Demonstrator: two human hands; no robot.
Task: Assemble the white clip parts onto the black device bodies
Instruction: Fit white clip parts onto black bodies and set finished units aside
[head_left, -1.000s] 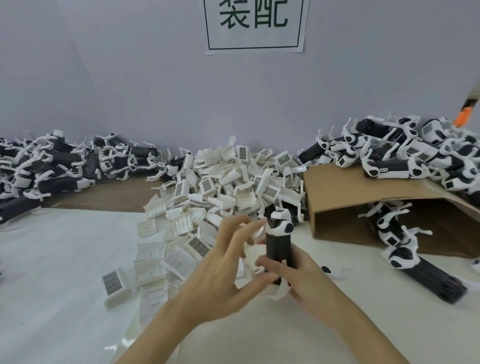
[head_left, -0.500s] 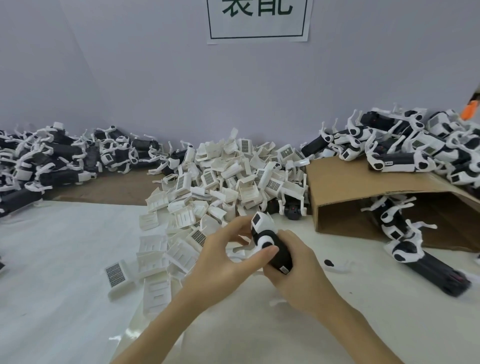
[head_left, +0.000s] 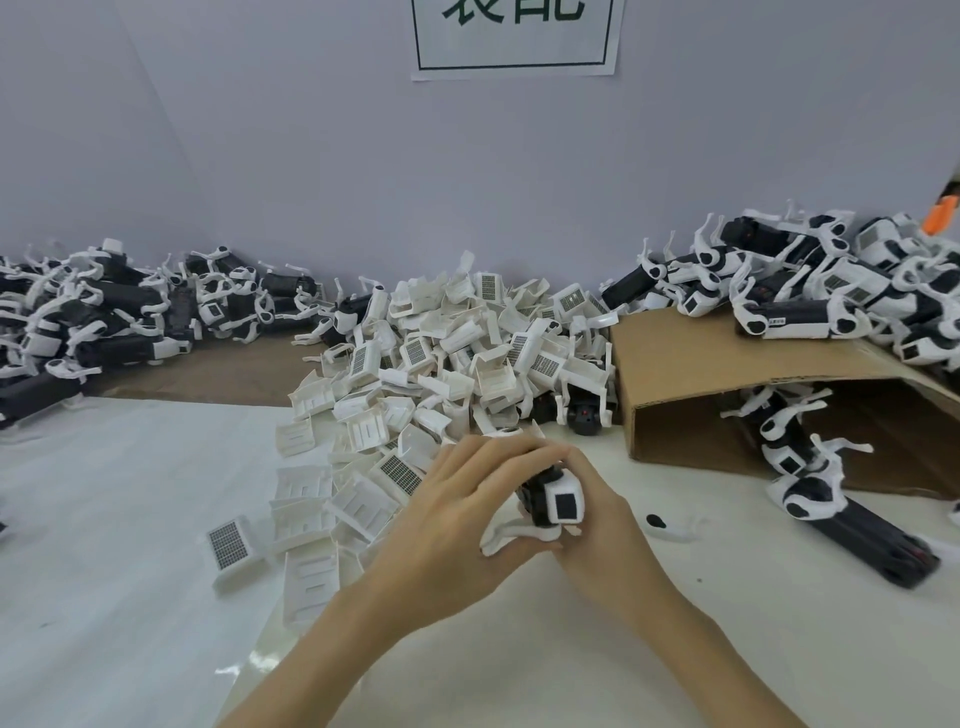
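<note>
A black device body (head_left: 551, 499) with a white cap sits between both hands at the table's middle, its capped end turned toward me. My left hand (head_left: 467, 525) curls over its far side and top. My right hand (head_left: 597, 530) grips it from the right and below. A curved white clip part (head_left: 511, 535) shows under the body, between my fingers. A large heap of loose white clip parts (head_left: 447, 364) lies just behind my hands.
Assembled black-and-white devices (head_left: 109, 312) pile up at the left. More devices (head_left: 810, 296) lie on a brown cardboard box (head_left: 696, 374) at the right, and one long black device (head_left: 857, 525) lies beside it. A small white piece (head_left: 670, 525) rests on the white table (head_left: 130, 519).
The device went from upright to tilted to lying with its capped end toward me. My left hand closed over it and both hands came together lower down.
</note>
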